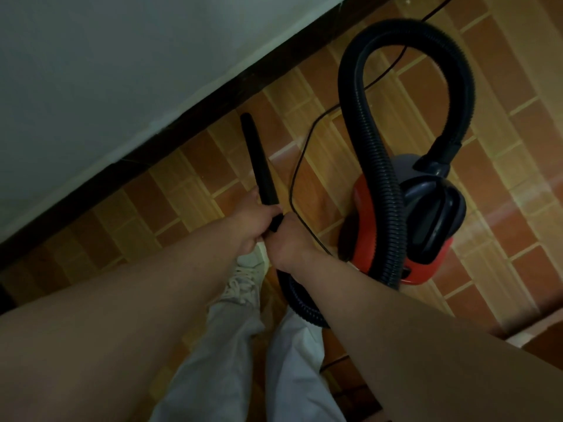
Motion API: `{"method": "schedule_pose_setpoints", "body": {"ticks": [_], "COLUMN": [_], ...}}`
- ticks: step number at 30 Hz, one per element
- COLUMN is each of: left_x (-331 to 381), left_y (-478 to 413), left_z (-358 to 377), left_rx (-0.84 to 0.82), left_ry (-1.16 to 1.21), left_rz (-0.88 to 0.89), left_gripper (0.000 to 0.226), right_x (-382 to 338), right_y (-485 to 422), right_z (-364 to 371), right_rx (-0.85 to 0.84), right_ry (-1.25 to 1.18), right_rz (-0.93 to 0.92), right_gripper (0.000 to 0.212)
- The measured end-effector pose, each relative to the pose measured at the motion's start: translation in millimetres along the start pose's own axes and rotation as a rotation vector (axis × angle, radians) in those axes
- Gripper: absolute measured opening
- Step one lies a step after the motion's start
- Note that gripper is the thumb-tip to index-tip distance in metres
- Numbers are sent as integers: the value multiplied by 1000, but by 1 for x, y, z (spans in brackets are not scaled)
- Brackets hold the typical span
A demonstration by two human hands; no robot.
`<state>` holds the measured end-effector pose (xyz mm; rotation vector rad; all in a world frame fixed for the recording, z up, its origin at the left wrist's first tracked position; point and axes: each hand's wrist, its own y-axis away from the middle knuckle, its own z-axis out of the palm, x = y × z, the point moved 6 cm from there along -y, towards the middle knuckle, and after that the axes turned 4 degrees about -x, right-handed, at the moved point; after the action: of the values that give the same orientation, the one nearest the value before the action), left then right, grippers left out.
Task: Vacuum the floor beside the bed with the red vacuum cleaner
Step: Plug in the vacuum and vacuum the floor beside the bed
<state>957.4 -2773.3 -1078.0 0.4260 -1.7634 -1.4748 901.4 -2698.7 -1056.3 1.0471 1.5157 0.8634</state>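
The red vacuum cleaner [368,236] with its dark blue top stands on the tiled floor to my right. Its black ribbed hose [384,166] loops up and over, then curls back under my right forearm. A black crevice nozzle [259,156] points toward the bed's dark edge [182,117]. My left hand [253,223] is closed around the nozzle's lower end. My right hand [289,242] grips the hose end right beside it, and the two hands touch at the joint.
The bed's pale sheet [122,62] fills the upper left. A thin black power cord [297,178] runs across the brown tiles [502,147] between nozzle and vacuum. My white trousers and a white shoe [243,281] are below the hands.
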Motion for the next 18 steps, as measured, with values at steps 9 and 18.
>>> {"method": "schedule_pose_setpoints", "body": {"ticks": [9, 18], "left_x": [22, 31], "left_y": [3, 7], "left_z": [-18, -15], "left_rx": [-32, -39], "left_ry": [-54, -28], "left_rz": [-24, -56], "left_gripper": [57, 65], "right_x": [-70, 33], "right_y": [79, 91], "right_z": [-109, -250], "right_rx": [307, 939], "right_ry": [121, -34], "right_rz": [-321, -89], "right_gripper": [19, 18]}}
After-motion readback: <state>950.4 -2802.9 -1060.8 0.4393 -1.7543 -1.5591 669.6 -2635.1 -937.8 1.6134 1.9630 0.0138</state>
